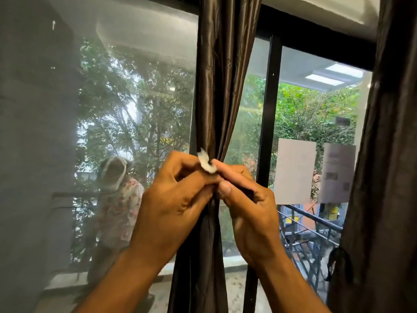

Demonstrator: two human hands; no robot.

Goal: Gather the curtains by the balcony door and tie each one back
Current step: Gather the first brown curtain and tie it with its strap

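Observation:
A dark brown satin curtain [222, 91] hangs in the middle of the glass door, gathered into a narrow bunch at hand height. My left hand [173, 199] and my right hand [248, 204] meet at that pinched waist, fingers curled. Between their fingertips is a small white tie [206, 163], pinched by both hands against the cloth. Below the hands the curtain falls in tight folds. A second dark curtain [383, 177] hangs along the right edge, with a dark tie loop [338, 263] at its lower left side.
The black door frame [268, 132] stands just right of the gathered curtain. Two paper sheets [295, 170] are stuck on the right glass pane. A person stands outside on the balcony behind the left screen [117, 199]. A metal railing [316, 224] runs outside at the right.

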